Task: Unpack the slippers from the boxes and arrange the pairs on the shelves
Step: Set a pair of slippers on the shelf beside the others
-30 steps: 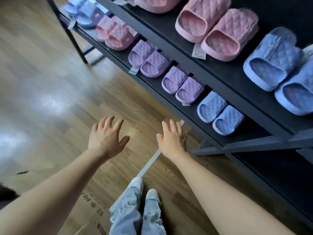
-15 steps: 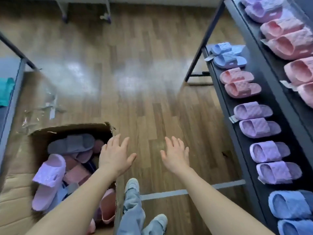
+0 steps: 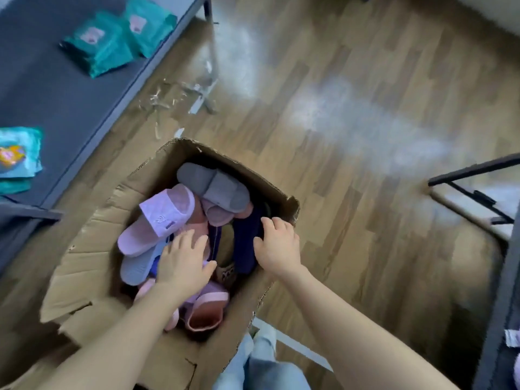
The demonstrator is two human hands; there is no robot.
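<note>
The wood floor [image 3: 365, 136] is the biggest thing here. A dark shelf [image 3: 56, 88] runs along your left, & a bit of another shelf frame [image 3: 478, 175] shows on your right. No slippers show on either one.

The box [image 3: 92, 249] sits on the floor right in front of you w/ its flaps open. The slippers are all inside it, in a messy heap.

A grey pair [image 3: 216, 187] lies at the far end. A lilac slipper [image 3: 157, 218] leans on the left side, toe up & away from you. A light blue slipper [image 3: 138, 266] sits just under it. A pink slipper [image 3: 205, 311] is at the near end, close to your legs. A dark blue slipper [image 3: 244, 243] runs along the right wall, w/ its long side going from you to the far end.

Your L hand [image 3: 183, 263] is flat & spread out over the middle of the heap, holding nothing. The light blue one is just to its left.

Your R hand [image 3: 278, 246] is at the right wall, fingers bent over the dark blue slipper. I can't tell if it has a grip yet. That slipper is right under this hand, so R is prob the nearer hand for it. Pull up along its long side so it doesn't catch on the wall.
</note>
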